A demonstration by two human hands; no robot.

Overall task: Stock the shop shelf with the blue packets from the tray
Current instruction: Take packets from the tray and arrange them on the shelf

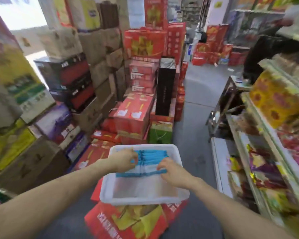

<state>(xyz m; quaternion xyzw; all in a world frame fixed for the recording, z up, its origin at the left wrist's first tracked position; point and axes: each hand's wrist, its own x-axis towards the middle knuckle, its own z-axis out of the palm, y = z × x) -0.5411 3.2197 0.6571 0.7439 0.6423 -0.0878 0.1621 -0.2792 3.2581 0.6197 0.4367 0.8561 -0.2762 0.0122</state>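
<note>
Packets: flat blue plastic packets (pixel 151 156) stacked at far end of white plastic tray (pixel 177 198).
Fingers: left hand (pixel 123 159) and right hand (pixel 171 169) pinching packet edges.
Advice: lift a squared bundle, keeping both ends level.

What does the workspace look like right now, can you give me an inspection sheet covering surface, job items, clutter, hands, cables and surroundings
Surface: white tray resting on a red gift box on the grey floor; its near half is bare.
Job's things: blue packets lined up in the far half of the tray.
Clutter: stacked cartons and red boxes crowd the left side.
Hands: left hand and right hand both on the packets; grip blurred.
Cables: nothing seen.
Surroundings: shop shelf on the right, full of snack packs; another person's dark sleeve reaches toward it further back.
</note>
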